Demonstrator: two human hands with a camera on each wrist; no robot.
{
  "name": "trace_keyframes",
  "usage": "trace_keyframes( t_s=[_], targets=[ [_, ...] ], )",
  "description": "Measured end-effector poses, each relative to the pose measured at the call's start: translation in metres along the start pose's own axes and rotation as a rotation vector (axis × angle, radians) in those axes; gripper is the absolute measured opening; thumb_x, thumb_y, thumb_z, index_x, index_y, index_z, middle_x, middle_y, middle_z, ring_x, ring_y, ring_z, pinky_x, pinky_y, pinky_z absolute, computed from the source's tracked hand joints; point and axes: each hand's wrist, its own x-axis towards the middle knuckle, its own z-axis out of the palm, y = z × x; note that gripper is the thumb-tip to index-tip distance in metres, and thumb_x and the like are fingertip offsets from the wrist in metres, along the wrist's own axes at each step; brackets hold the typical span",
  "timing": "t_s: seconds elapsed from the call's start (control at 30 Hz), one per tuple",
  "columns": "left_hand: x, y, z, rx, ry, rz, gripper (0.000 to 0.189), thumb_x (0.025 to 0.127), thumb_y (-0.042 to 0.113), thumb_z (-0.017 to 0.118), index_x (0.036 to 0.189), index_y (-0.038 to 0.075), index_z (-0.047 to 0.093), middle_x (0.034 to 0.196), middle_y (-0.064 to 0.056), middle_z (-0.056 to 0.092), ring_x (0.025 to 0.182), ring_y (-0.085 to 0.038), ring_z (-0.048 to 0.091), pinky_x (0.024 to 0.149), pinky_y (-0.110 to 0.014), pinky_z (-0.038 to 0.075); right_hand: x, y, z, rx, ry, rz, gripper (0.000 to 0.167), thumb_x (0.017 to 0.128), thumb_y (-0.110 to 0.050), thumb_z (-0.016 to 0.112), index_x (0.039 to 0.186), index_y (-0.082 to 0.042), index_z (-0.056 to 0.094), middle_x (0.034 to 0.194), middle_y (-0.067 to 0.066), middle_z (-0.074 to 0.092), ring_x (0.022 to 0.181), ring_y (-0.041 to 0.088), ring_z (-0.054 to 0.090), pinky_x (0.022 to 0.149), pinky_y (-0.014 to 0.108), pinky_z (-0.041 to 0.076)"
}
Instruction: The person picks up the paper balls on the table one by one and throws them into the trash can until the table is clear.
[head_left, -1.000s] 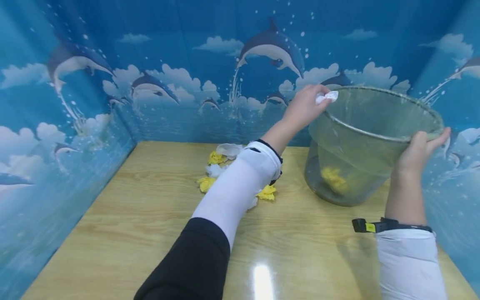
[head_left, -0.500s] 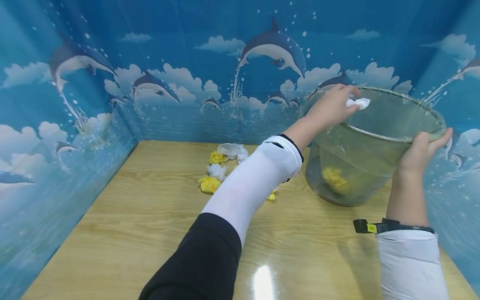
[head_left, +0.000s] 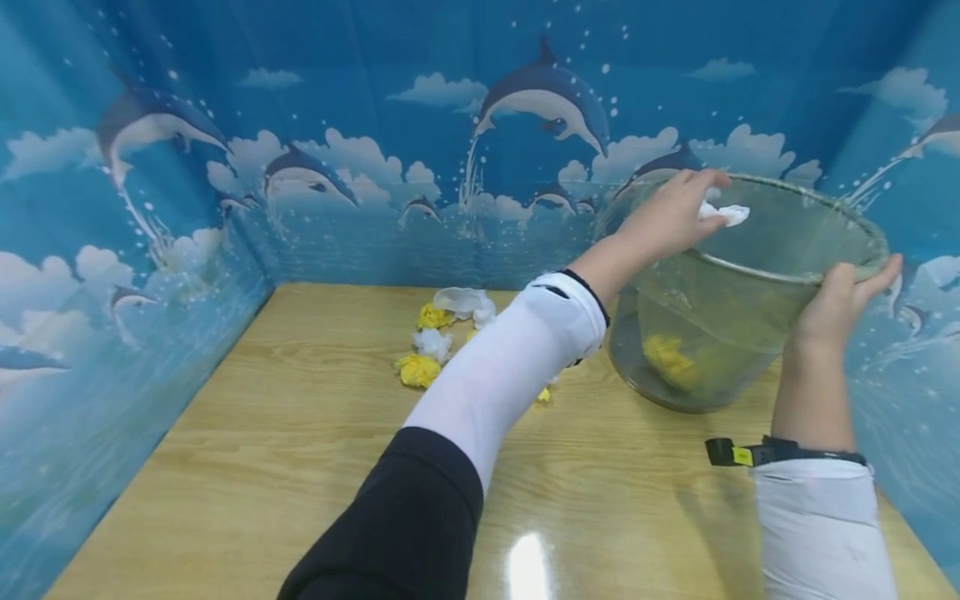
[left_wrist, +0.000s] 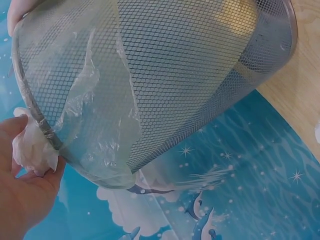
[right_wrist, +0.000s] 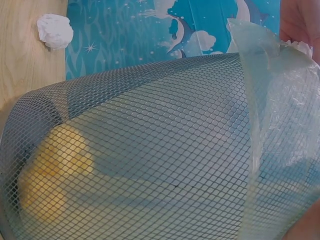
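Observation:
My left hand (head_left: 671, 215) pinches a crumpled ball of white paper (head_left: 735, 215) at the mouth of a mesh wastebasket (head_left: 731, 312). Thumb and fingers lie around the paper ball (left_wrist: 34, 147) in the left wrist view, right beside the rim. A thin, see-through greenish bag (left_wrist: 92, 115) lines the basket and folds over its rim. With the basket leaning on the table, my right hand (head_left: 836, 308) grips the rim on the near right side. Crumpled yellow paper (right_wrist: 52, 170) shows through the mesh near the bottom.
On the wooden table (head_left: 300, 467), crumpled yellow paper (head_left: 417, 370) and white paper (head_left: 461, 304) lie in a loose group left of the basket. My left forearm covers part of this group. A blue dolphin-print curtain (head_left: 360, 117) walls the table at the back and sides.
My left hand has moved right with the white paper, from the basket's left rim to over its opening. In the last half second it has barely shifted. Right hand and basket stay in place.

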Motion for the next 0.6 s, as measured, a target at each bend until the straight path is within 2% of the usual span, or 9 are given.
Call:
trace_keyframes(
  t_s=[0.17, 0.43, 0.6],
  targets=[
    [-0.0003, -0.0014, -0.0003, -0.008, -0.005, 0.000, 0.052, 0.098, 0.041, 0.051, 0.147, 0.036, 0.033, 0.151, 0.017, 0.031, 0.136, 0.005, 0.032, 0.107, -0.014, 0.033, 0.0017, 0.0040, 0.0014, 0.004, 0.021, -0.034, 0.070, 0.100, -0.023, 0.026, 0.151, -0.036, -0.019, 0.157, -0.020, -0.020, 0.141, -0.006, -0.012, 0.113, 0.013, -0.001],
    [-0.0007, -0.0023, -0.0010, 0.071, -0.006, 0.038, 0.067, 0.097, 0.047, 0.048, 0.154, 0.037, 0.014, 0.160, 0.016, 0.012, 0.144, 0.004, 0.016, 0.115, -0.015, 0.024, 0.0028, 0.0010, -0.0004, 0.010, -0.011, -0.002, 0.071, 0.100, -0.022, 0.025, 0.150, -0.040, -0.021, 0.155, -0.022, -0.022, 0.140, -0.008, -0.013, 0.112, 0.014, 0.004],
    [-0.0048, -0.0047, -0.0049, 0.111, 0.014, 0.045, 0.069, 0.097, 0.051, 0.045, 0.154, 0.039, 0.010, 0.161, 0.017, 0.005, 0.146, 0.003, 0.009, 0.118, -0.018, 0.020, 0.0027, -0.0028, -0.0016, 0.029, -0.038, 0.022, 0.071, 0.100, -0.022, 0.025, 0.149, -0.042, -0.022, 0.154, -0.024, -0.024, 0.139, -0.009, -0.014, 0.110, 0.014, 0.006]
  ],
)
